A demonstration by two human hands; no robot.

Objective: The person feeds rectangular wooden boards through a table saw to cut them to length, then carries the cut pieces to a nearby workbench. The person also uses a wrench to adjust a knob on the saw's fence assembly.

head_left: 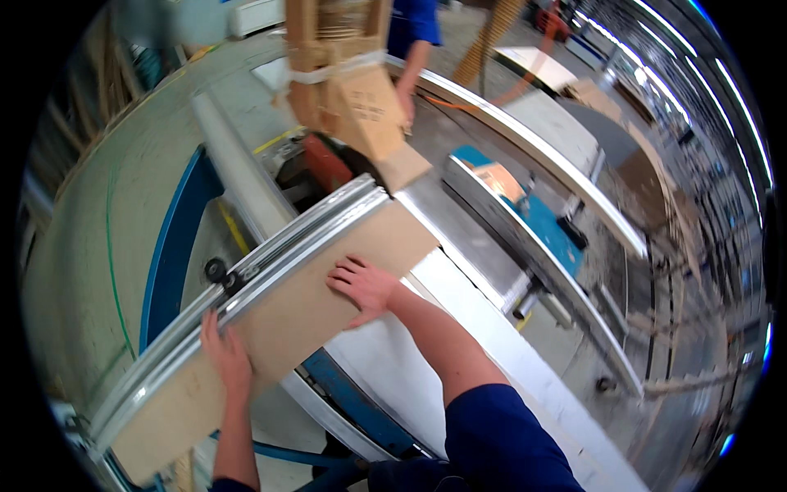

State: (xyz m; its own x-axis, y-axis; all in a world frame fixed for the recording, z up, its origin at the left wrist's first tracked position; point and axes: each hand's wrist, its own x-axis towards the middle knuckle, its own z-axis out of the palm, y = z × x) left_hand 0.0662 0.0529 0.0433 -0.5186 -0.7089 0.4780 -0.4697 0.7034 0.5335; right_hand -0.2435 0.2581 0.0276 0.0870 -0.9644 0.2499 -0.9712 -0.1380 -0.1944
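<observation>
Brown board (283, 320) central, spanning eight to two o'clock, metal rail (307, 234) along its ten-o'clock edge, right hand (365, 287) spread flat atop, left hand (227, 358) at rail, grip unclear, floor (141, 184) towards nine o'clock.

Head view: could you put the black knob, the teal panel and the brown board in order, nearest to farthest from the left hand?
1. Brown board: directly beneath the left hand.
2. Black knob: a little ahead, beyond the board's far edge.
3. Teal panel: farthest, well off to the right.
</observation>
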